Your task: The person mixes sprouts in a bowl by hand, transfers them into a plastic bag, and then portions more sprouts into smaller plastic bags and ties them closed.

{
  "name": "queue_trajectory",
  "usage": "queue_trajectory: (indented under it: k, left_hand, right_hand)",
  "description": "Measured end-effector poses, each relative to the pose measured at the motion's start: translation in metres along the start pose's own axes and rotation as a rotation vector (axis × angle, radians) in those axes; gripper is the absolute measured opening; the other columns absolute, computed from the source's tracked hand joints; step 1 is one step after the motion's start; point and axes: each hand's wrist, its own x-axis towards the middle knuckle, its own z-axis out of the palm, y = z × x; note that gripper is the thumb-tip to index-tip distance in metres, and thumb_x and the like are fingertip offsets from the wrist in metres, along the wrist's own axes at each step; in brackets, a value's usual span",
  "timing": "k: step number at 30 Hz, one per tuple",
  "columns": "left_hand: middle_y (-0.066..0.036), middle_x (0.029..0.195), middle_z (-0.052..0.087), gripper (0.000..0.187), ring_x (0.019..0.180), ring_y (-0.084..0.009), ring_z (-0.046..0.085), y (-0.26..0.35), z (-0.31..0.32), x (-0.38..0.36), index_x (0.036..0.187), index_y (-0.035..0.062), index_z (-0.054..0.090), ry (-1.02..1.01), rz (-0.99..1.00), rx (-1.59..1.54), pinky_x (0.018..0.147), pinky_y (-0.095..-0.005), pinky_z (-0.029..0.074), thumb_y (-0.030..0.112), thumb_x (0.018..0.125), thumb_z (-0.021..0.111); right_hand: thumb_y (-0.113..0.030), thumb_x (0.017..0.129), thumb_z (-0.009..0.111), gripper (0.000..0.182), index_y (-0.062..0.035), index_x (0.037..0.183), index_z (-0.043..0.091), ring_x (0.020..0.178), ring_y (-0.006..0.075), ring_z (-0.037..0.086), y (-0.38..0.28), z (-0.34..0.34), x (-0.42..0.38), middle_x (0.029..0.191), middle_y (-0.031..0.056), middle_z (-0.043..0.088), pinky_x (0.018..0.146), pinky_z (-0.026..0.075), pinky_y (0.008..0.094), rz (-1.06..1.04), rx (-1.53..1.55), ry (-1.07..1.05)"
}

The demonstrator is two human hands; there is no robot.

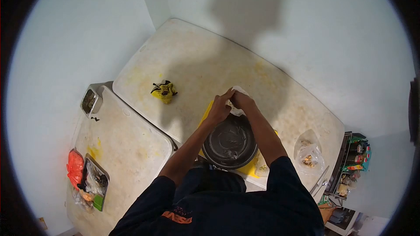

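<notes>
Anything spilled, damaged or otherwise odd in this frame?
Yes: a bright yellow smear on the left-hand table, near the red bag. It stands out against the pale top; fresh spill or old stain, I cannot tell.

Left upper arm [146,199]: dark short-sleeved, angled forward and inward
Left forearm [190,150]: bare, slanting forward and to the person's right
Left wrist [211,121]: nearly in line with the forearm
Left hand [222,108]: back uppermost, index finger reaching towards the right hand [241,100], the other fingers bent
Right upper arm [286,179]: dark short-sleeved, directed forward
Right forearm [266,135]: bare, slanting forward and to the person's left
Right hand: turned inward, fingers curled towards the left hand, their exact closure too small to tell
Both hands: close together at the fingertips, ahead of the torso [240,214], the forearms converging
</notes>
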Motion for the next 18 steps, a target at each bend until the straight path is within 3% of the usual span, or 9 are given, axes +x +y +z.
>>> queue_trajectory:
  k: [2,3,4,7,8,11,14,17,18]
  left_hand:
    - [-0.022,0.147,0.042,0.071,0.132,-0.0409,0.044,0.014,-0.005,-0.001,0.138,0.0108,0.053,-0.026,-0.023,0.0,0.112,-0.0451,0.033,-0.007,0.069,0.058]
    - [-0.024,0.148,0.041,0.071,0.134,-0.0411,0.041,0.021,-0.008,-0.003,0.138,0.0125,0.053,-0.041,-0.041,-0.001,0.112,-0.0461,0.033,-0.006,0.069,0.059]
    - [-0.029,0.149,0.034,0.067,0.135,-0.0416,0.04,0.022,-0.011,-0.005,0.138,0.0169,0.055,-0.051,-0.067,0.052,0.106,-0.0479,0.041,-0.002,0.074,0.062]
    - [-0.017,0.152,0.038,0.056,0.133,-0.0298,0.048,0.034,-0.023,-0.017,0.139,0.0151,0.054,-0.043,-0.14,-0.052,0.095,-0.0411,0.052,0.005,0.085,0.064]
    - [-0.015,0.151,0.042,0.052,0.129,-0.0304,0.051,0.02,-0.021,-0.027,0.139,0.0151,0.054,0.034,-0.08,0.049,0.092,-0.0431,0.053,0.013,0.088,0.067]
    - [-0.018,0.138,0.052,0.053,0.118,-0.0317,0.057,-0.027,-0.031,-0.072,0.137,0.0124,0.055,0.135,-0.132,0.138,0.089,-0.0433,0.054,0.019,0.087,0.071]
    - [-0.022,0.123,0.057,0.058,0.111,-0.0315,0.059,-0.082,-0.021,-0.145,0.139,0.004,0.049,0.205,-0.342,0.457,0.087,-0.0413,0.054,0.021,0.088,0.072]
    - [-0.023,0.123,0.056,0.065,0.111,-0.034,0.059,-0.072,-0.014,-0.183,0.142,0.0008,0.043,0.147,-0.619,0.329,0.092,-0.043,0.052,0.02,0.087,0.071]
    - [-0.025,0.124,0.054,0.064,0.113,-0.0365,0.056,-0.064,-0.011,-0.189,0.141,0.0005,0.043,0.168,-0.647,0.243,0.095,-0.0446,0.048,0.019,0.087,0.07]
  right_hand:
    - [-0.006,0.09,0.055,0.027,-0.004,0.115,0.066,0.108,0.0313,0.064,-0.004,-0.013,-0.024,0.119,0.0161,0.066,0.094,0.051,0.0418,-0.094,-0.008,-0.024]
    - [-0.006,0.091,0.054,0.025,-0.0042,0.113,0.066,0.108,0.0317,0.064,-0.004,-0.018,-0.041,0.117,0.0161,0.066,0.092,0.051,0.0423,-0.1,0.089,0.111]
    - [-0.006,0.092,0.054,0.024,-0.0044,0.112,0.067,0.108,0.032,0.064,-0.004,-0.02,-0.062,0.116,0.016,0.067,0.091,0.052,0.0429,-0.102,0.191,0.241]
    - [-0.006,0.092,0.055,0.021,-0.0041,0.11,0.066,0.106,0.0333,0.063,-0.025,-0.032,-0.118,0.112,0.0171,0.066,0.09,0.051,0.0445,-0.112,0.611,0.485]
    - [-0.007,0.091,0.056,0.021,-0.0039,0.11,0.066,0.106,0.0338,0.062,-0.029,-0.031,-0.132,0.11,0.0177,0.066,0.091,0.05,0.045,-0.115,0.767,0.55]
    - [-0.01,0.091,0.058,0.021,-0.0018,0.11,0.064,0.108,0.0345,0.061,-0.024,0.02,-0.151,0.109,0.0179,0.065,0.092,0.048,0.0471,-0.007,0.977,0.327]
    - [-0.017,0.091,0.061,0.027,-0.0014,0.113,0.062,0.108,0.0352,0.061,0.009,0.128,-0.121,0.114,0.0179,0.063,0.09,0.05,0.0479,-0.154,0.432,0.299]
    - [-0.028,0.092,0.061,0.039,-0.0037,0.122,0.058,0.118,0.0393,0.053,-0.006,0.139,-0.1,0.13,0.0197,0.054,0.096,0.045,0.0516,-0.043,0.33,0.184]
    - [-0.03,0.091,0.062,0.042,-0.0047,0.124,0.056,0.12,0.0418,0.051,-0.013,0.145,-0.092,0.132,0.0209,0.051,0.097,0.044,0.0533,-0.021,0.334,0.242]
